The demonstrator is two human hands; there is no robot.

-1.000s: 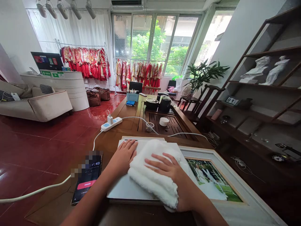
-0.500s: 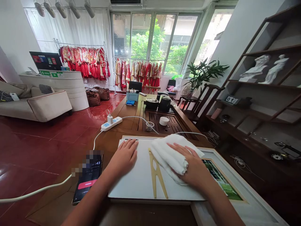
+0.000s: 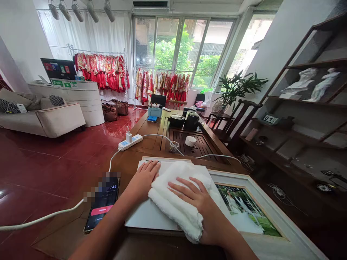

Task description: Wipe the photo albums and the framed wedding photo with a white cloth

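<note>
My right hand (image 3: 200, 204) lies flat, fingers spread, on a folded white towel (image 3: 175, 196). The towel rests on a white board (image 3: 148, 216) that lies on the wooden table (image 3: 151, 133). My left hand (image 3: 142, 178) presses flat on the board's left part, fingers together and stretched out, just beside the towel. To the right, partly under the board, lies a white-framed photograph (image 3: 245, 213).
A phone (image 3: 102, 207) with a lit screen lies left of the board. A white power strip (image 3: 130, 142) and its cables cross the table. A tea tray with a cup (image 3: 190, 141), glass and pots stands further back. Shelves (image 3: 298, 122) stand to the right, red floor to the left.
My right hand has slid the towel from the board's right side back to its middle and left, covering the yellow stand piece seen half a second ago. My left hand has stayed put.
</note>
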